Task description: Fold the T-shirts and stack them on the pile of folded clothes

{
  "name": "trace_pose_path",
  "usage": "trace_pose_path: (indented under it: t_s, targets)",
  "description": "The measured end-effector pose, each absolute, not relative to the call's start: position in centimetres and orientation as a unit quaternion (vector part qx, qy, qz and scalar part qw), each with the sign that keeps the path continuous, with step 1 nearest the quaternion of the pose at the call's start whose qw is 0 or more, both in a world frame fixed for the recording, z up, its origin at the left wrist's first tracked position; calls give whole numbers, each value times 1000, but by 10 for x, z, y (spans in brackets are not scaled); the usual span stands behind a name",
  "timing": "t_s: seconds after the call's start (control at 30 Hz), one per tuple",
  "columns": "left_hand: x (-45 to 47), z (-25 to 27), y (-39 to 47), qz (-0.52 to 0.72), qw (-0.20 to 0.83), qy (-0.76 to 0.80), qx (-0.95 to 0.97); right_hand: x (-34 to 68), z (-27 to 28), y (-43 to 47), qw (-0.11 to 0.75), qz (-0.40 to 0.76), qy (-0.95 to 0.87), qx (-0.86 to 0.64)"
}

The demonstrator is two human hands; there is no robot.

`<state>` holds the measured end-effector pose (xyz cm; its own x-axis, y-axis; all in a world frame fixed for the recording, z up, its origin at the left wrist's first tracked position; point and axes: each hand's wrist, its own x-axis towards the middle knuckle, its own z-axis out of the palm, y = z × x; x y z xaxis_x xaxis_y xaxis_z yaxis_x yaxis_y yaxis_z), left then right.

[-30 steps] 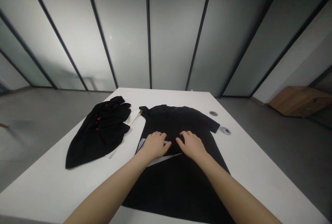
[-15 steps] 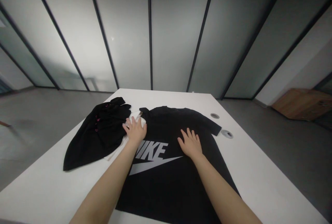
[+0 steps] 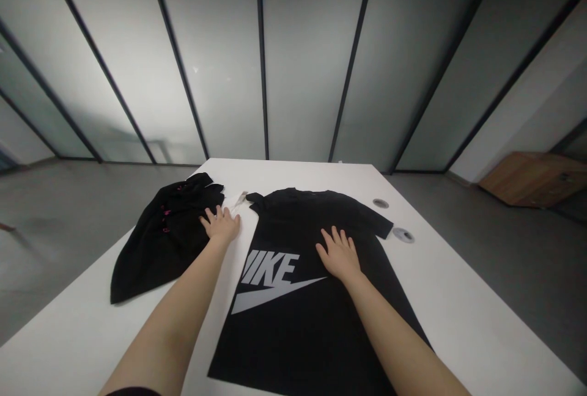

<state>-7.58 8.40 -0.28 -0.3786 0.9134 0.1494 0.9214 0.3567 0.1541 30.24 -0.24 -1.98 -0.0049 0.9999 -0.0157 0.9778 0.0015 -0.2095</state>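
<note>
A black T-shirt point(image 3: 312, 335) with a large grey NIKE print lies spread on the white table point(image 3: 463, 316), its collar toward the far side. My right hand point(image 3: 340, 253) rests flat on its chest, fingers spread. To the left, my left hand point(image 3: 221, 225) is open over the edge of a crumpled black garment point(image 3: 156, 249) with small pink marks, its fingers spread. Beyond my left fingertips a small piece of white cloth point(image 3: 239, 199) shows beside the T-shirt's left sleeve; the rest of it is hidden.
Two round grey cable covers point(image 3: 403, 235) are set in the table's right side. Frosted glass panels point(image 3: 302, 66) with dark frames stand behind the table. A wooden cabinet point(image 3: 536, 179) is at the far right on the grey floor.
My left hand has moved left, off the T-shirt's edge toward the crumpled black garment. Less white cloth shows between the two garments. My right hand stays in place.
</note>
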Motion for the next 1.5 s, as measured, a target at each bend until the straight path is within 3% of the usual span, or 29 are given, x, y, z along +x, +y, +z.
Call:
trace_pose_path:
  t_s: [0.2,0.3,0.47,0.73,1.1,1.17,1.33,1.43,1.5]
  targets:
    - [-39,7,78,-151,43,-820,-551,296,-20,0,79,80,-710,-695]
    - [14,11,64,-186,95,-727,-654,289,-18,2,76,78,-715,-690]
    - [80,-5,38,-138,27,-650,-747,284,-16,2,84,76,-720,-685]
    - [53,-16,10,-109,9,-678,-726,295,-12,-7,147,98,-665,-726]
    - [55,-27,-62,-104,-19,-675,-730,290,-12,-73,10,116,-642,-757]
    - [67,-26,-61,-106,-32,-664,-740,284,-7,-68,49,134,-667,-731]
    - [93,-11,-13,-137,-44,-598,-788,271,0,-18,287,243,-737,-562]
    - [73,-8,23,-138,-51,-658,-738,293,-11,19,357,270,-671,-591]
    - [46,-10,38,-145,-38,-701,-697,322,-22,36,543,356,-474,-594]
